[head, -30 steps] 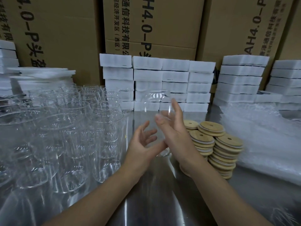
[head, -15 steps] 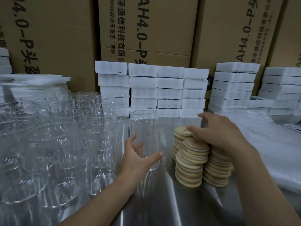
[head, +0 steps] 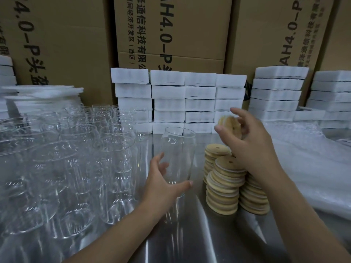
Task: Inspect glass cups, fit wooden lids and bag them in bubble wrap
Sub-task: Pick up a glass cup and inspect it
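Note:
My left hand grips a clear glass cup near its base and holds it upright over the steel table, mouth up. My right hand is raised just right of the cup's rim and pinches one round wooden lid on edge between thumb and fingers. Below that hand stand stacks of wooden lids with small holes. Sheets of bubble wrap lie at the right.
Several empty glass cups crowd the left of the steel table. White foam blocks are piled along the back, in front of large cardboard boxes. More foam stacks stand at the right.
My right hand left the cup, reached onto the lid stacks, and has now lifted one lid up beside the cup's rim. My left hand took over holding the cup.

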